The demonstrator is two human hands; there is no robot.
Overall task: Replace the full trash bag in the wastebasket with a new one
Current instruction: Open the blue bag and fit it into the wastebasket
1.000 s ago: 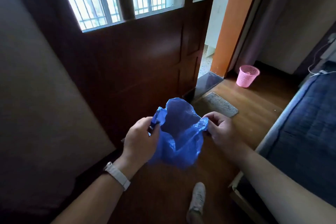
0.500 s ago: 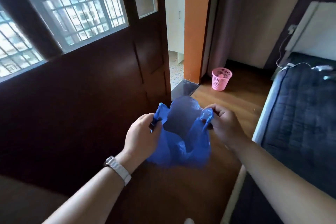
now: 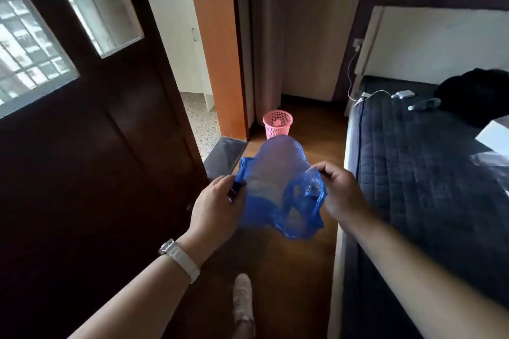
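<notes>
A thin blue plastic trash bag (image 3: 278, 187) hangs spread open between my two hands at waist height. My left hand (image 3: 217, 208) pinches its left handle, and my right hand (image 3: 337, 187) pinches the right handle. The bag's mouth faces me and its far wall billows upward. A pink mesh wastebasket (image 3: 277, 124) stands on the wooden floor ahead, beyond the bag, near the orange door frame. It has no liner, and a small pale object lies inside it.
A dark wooden door (image 3: 91, 162) with glass panes fills the left. A bed with a dark quilted mattress (image 3: 429, 168) runs along the right, carrying a charger, a bottle and dark clothing. A narrow strip of wooden floor (image 3: 311, 124) leads to the basket. My shoe (image 3: 243, 303) shows below.
The view has swung right and moved forward, so the pink wastebasket now sits straight ahead and nearer. Both hands keep hold of the bag, pulled a little wider apart.
</notes>
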